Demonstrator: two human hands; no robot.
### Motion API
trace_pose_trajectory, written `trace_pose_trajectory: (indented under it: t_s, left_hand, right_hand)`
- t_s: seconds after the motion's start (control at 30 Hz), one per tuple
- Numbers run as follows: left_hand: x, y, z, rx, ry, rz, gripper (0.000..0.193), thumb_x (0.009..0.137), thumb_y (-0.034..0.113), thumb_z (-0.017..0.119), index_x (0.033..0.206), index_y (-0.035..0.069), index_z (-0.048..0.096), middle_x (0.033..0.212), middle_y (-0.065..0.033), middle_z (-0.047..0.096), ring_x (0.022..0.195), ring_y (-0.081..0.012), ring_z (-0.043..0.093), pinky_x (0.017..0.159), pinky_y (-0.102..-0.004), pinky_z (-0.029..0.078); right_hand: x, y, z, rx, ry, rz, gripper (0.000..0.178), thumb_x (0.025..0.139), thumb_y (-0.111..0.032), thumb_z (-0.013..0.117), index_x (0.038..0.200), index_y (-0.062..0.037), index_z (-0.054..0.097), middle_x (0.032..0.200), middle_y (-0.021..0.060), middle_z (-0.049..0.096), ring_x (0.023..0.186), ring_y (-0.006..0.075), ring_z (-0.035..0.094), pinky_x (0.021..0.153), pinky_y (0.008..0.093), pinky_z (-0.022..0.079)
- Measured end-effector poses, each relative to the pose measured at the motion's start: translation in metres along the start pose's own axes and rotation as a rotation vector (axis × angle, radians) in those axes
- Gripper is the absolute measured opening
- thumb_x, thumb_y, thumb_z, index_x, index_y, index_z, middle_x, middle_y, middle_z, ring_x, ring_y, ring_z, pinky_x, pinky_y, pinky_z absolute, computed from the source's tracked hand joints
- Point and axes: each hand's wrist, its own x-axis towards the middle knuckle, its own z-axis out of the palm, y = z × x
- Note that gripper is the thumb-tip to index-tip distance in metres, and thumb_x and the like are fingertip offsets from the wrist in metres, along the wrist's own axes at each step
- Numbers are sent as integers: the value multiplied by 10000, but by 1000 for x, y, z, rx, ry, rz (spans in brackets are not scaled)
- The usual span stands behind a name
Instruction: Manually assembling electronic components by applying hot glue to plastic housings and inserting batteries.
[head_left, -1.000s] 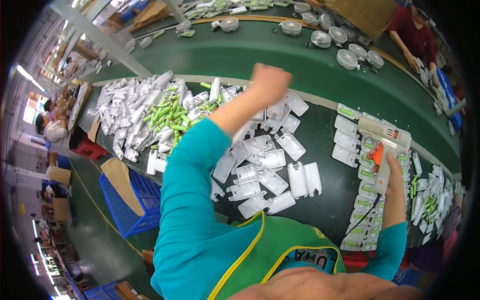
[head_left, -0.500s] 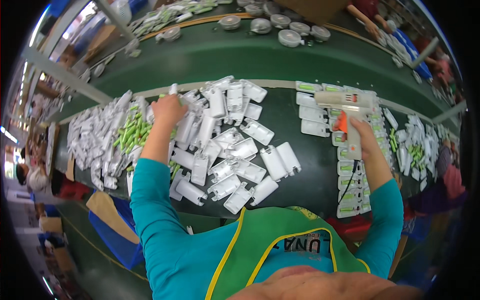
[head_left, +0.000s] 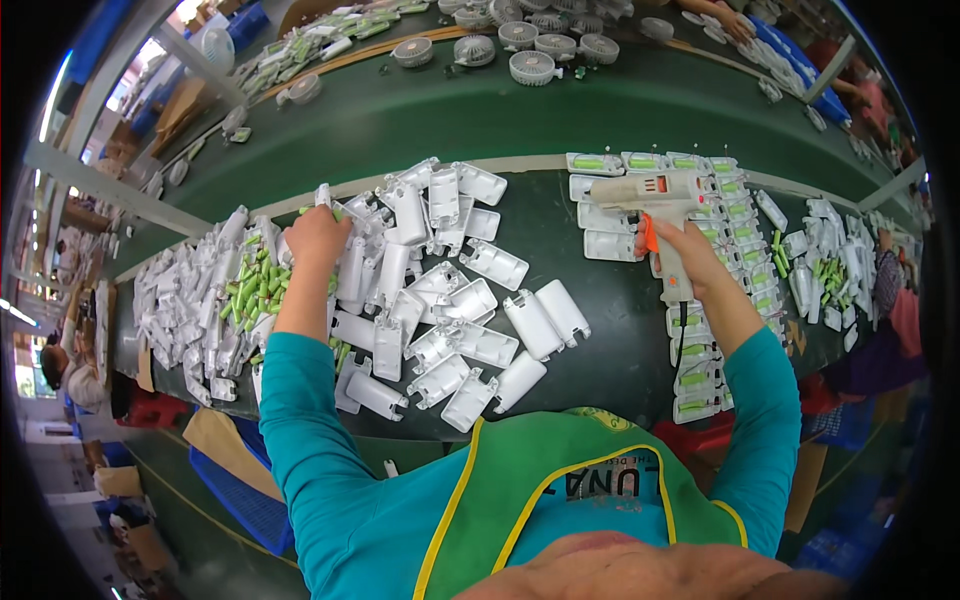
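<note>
My left hand (head_left: pixel 318 238) reaches into the far side of a heap of white plastic shells (head_left: pixel 408 215), its fingers curled down. Whatever those fingers hold, if anything, is hidden. Beside that hand lies a pile of green cylindrical batteries (head_left: pixel 258 288). My right hand (head_left: pixel 690 258) grips a pale glue gun (head_left: pixel 655 190) with an orange trigger, its nozzle pointing left above a few shells without batteries (head_left: pixel 608 246). Under and beside the gun, rows of shells with green batteries in them (head_left: pixel 692 375) run toward me.
More white shells (head_left: pixel 185 305) are heaped at the far left. At the right lies another heap of white shells and batteries (head_left: pixel 830 265). Round white fan heads (head_left: pixel 535 67) stand on the green conveyor (head_left: pixel 400 125) beyond the table. Other people work at both sides.
The whole view has shifted slightly. The glue gun has moved a little to the left over the shells. My left hand has drawn slightly nearer to me and stays at the heap.
</note>
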Motion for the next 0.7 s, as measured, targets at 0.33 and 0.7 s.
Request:
trace_pose_trajectory:
  t_s: [0.33,0.7]
  left_hand:
    - [-18,10,-41,-149,129,105,303,764,353,656,892,80,681,899,-111,680,867,-307,654,745,-430,500]
    - [-57,241,-36,-391,463,1139,209,759,314,704,784,119,635,827,-48,587,872,-250,569,785,-405,397]
  right_hand:
    - [-1,3,-17,-85,-8,-23,304,915,-284,607,1044,-9,586,810,53,618,723,154,602,658,294,490]
    - [-13,-6,-20,13,5,-3,356,915,-311,576,1141,-36,574,980,65,669,873,149,641,664,272,488]
